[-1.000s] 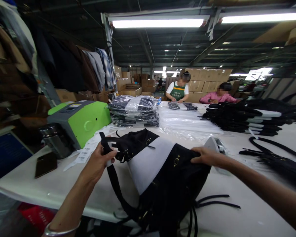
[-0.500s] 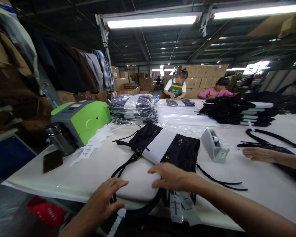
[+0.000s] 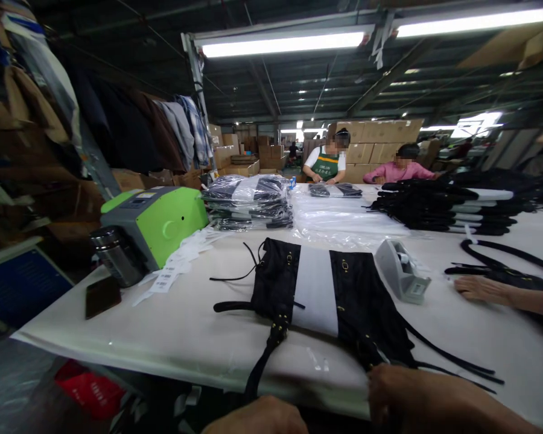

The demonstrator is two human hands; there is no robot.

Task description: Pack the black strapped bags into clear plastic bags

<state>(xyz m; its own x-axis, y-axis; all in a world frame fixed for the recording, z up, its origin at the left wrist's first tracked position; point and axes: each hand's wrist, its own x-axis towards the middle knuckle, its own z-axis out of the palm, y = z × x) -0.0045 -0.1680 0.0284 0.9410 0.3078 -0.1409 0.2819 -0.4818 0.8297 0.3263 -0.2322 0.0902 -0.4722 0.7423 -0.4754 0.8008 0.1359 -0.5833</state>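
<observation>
The left hand [image 3: 260, 418] is resting just below the strap [image 3: 259, 367], the right hand [image 3: 396, 392] beside the near corner of the black bag [image 3: 364, 286], which is lying beyond both on the worktop [image 3: 181, 337]; whether either is gripping, I cannot tell. Light, even tension is probably suiting the soft fabric best.

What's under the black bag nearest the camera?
White tabletop shows along the black bag's far and left edges; anything directly beneath is covered and can't be seen.
</observation>
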